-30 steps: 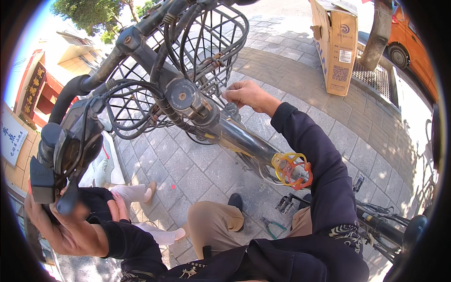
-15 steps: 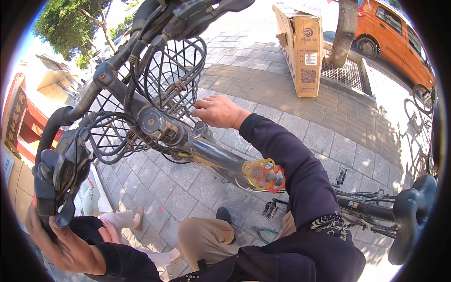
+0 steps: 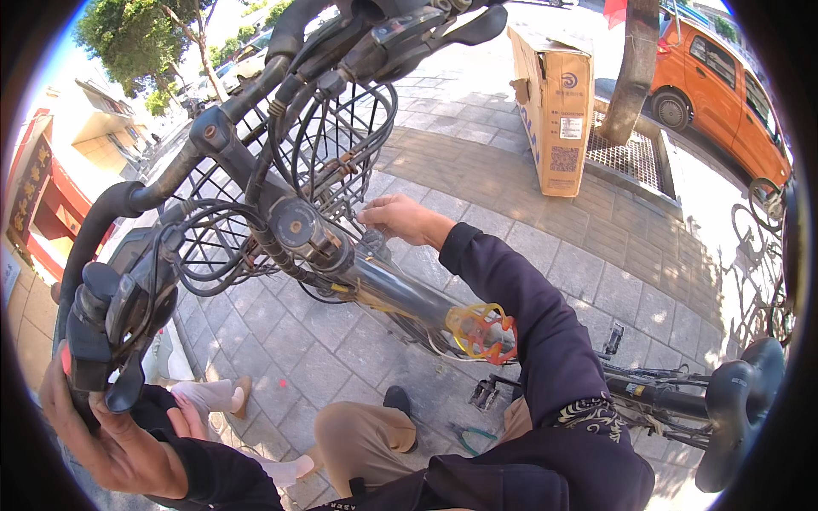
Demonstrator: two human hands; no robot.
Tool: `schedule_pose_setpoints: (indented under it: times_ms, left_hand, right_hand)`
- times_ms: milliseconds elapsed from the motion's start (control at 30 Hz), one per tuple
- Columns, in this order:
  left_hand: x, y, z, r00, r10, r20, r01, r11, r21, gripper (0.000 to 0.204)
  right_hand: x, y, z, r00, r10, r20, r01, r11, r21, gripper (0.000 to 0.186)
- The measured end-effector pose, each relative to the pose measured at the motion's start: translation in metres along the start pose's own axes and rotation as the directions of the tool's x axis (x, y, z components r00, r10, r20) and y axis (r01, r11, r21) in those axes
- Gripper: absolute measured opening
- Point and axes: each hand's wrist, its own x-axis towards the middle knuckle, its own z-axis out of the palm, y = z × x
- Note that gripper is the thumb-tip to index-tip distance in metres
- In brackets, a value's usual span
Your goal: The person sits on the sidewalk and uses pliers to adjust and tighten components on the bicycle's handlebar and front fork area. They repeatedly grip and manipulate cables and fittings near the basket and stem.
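A dark bicycle [image 3: 405,289] stands in front of me, its handlebar [image 3: 166,183] across the upper left. My left hand [image 3: 119,443] is wrapped round the handlebar grip at the lower left, next to a brake lever [image 3: 128,385]. Beyond the frame tube, my right hand [image 3: 405,219] reaches to the rear of the black wire basket [image 3: 341,140], beside the stem [image 3: 298,226]. Its thumb and fingers are pressed together; what lies between them is too small to make out. An orange and yellow bottle cage [image 3: 483,332] sits on the tube below my right forearm.
A tall cardboard box [image 3: 558,123] stands by a tree trunk [image 3: 629,77] and an orange car [image 3: 720,81]. The black saddle [image 3: 741,409] is at the right. Pliers [image 3: 473,439] lie on the paving near a pedal [image 3: 483,394]. Another person's pale trouser leg [image 3: 209,396] shows at lower left.
The bicycle and its surroundings sit slightly further right and lower in view. My right hand remains at the basket's rear, fingers now closer together. My left hand keeps its grip.
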Motion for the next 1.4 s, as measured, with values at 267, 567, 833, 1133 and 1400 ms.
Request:
schedule_pose_setpoints:
  times_ms: [267,567,833,1133,1400]
  left_hand:
    - [0.0,0.001,-0.001,1.0,0.001,0.014,-0.001,1.0,-0.006,0.033]
    - [0.014,0.013,-0.004,0.999,0.011,0.037,-0.011,1.0,-0.015,0.047]
    - [0.021,0.018,-0.008,0.999,0.036,0.023,-0.037,0.999,0.033,0.051]
    - [0.024,0.022,-0.005,0.999,0.032,-0.019,-0.032,0.999,0.029,0.052]
    - [0.021,0.019,-0.004,1.0,0.01,-0.018,-0.01,1.0,-0.005,0.052]
  right_hand:
    - [-0.002,-0.01,0.005,1.0,-0.014,0.004,0.014,0.964,-0.265,0.03]
    - [-0.008,-0.012,0.01,0.904,-0.424,-0.053,0.306,0.73,-0.611,0.023]
    - [-0.025,-0.027,0.005,0.701,-0.664,0.26,0.57,0.302,-0.764,0.02]
    - [-0.008,0.001,0.003,0.999,-0.029,0.026,0.034,0.972,-0.231,0.042]
    - [0.005,0.021,0.001,0.992,-0.063,0.105,0.049,0.991,0.126,0.022]
